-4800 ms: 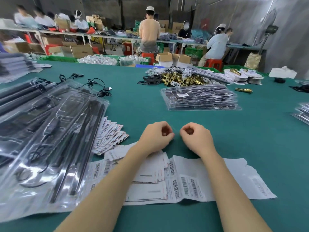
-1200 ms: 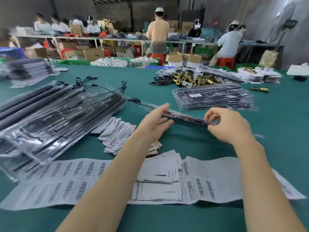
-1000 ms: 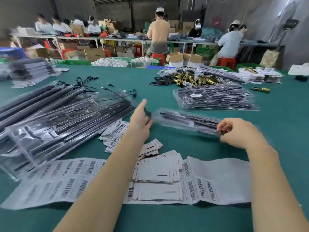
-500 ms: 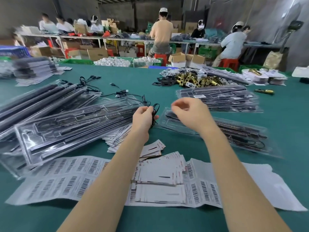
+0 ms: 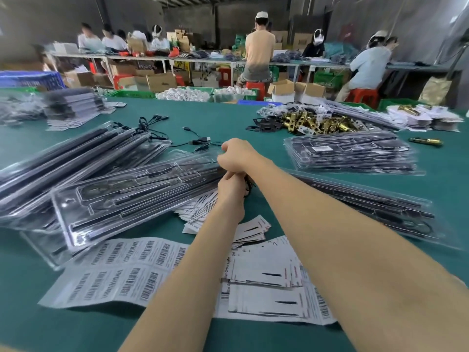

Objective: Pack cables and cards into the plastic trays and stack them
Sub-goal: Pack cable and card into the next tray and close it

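a clear plastic tray point(image 5: 132, 196) lies slanted on the left of the green tabletop point(image 5: 223, 118), atop a heap of like trays; its moulded slots hold long black bars, and a round pocket near its left end looks blurred. a second tray point(image 5: 375, 207) lies to the right, partly under the right forearm, with black bars and a coiled dark cable at its far end. further back on the right a neat stack of filled trays point(image 5: 352, 154) sits well apart from both.

the left hand point(image 5: 229, 190) is curled round a small black cable bundle point(image 5: 248, 188) at the near edge of the slanted tray. the right hand point(image 5: 237, 156) is just above it, fingers bent in, touching the left; whether it pinches the cable cannot be told. loose black cables point(image 5: 195, 142) trail on the tabletop just behind the hands.

a fan of small cards point(image 5: 200, 208) lies under the left wrist, beside white barcode sheets point(image 5: 121, 270) and printed cards point(image 5: 266, 288) nearer the camera. brass lock parts point(image 5: 317, 123) are piled far right. workers point(image 5: 260, 49) sit at benches beyond.
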